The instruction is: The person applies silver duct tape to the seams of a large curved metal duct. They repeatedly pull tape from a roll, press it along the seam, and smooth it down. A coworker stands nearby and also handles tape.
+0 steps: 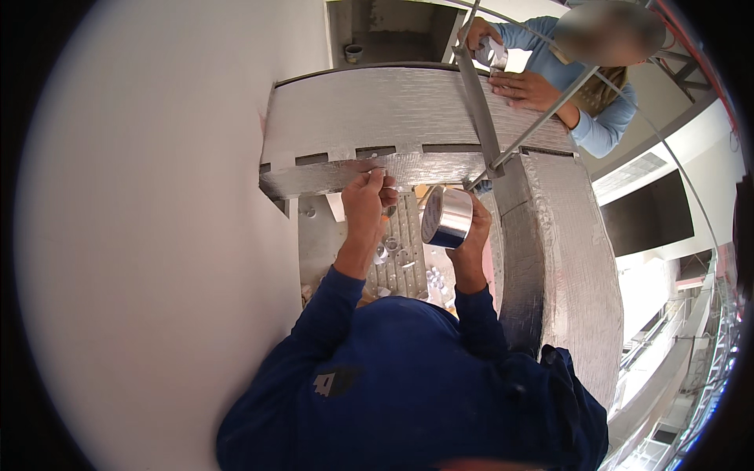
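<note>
My right hand (473, 233) is wrapped round a wide roll of silver foil tape (453, 213), held just below the duct's near side. To its left, my left hand (367, 206) is raised to the duct's near face, its fingertips pinched together. A small shiny bit shows at those fingertips, too small to name for sure. The foil-covered duct (369, 108) runs across in front of me. Dark gaps break the foil along its near upper edge. The lower part of the tape roll is partly covered by my right fingers.
A co-worker's hand (528, 88) rests on the duct's far right, the other holding a tape roll (492, 55). Metal struts (481, 110) cross the duct. A second foil-covered duct (573, 259) runs down my right side. A white wall (173, 235) stands left; perforated planks (397, 267) lie below.
</note>
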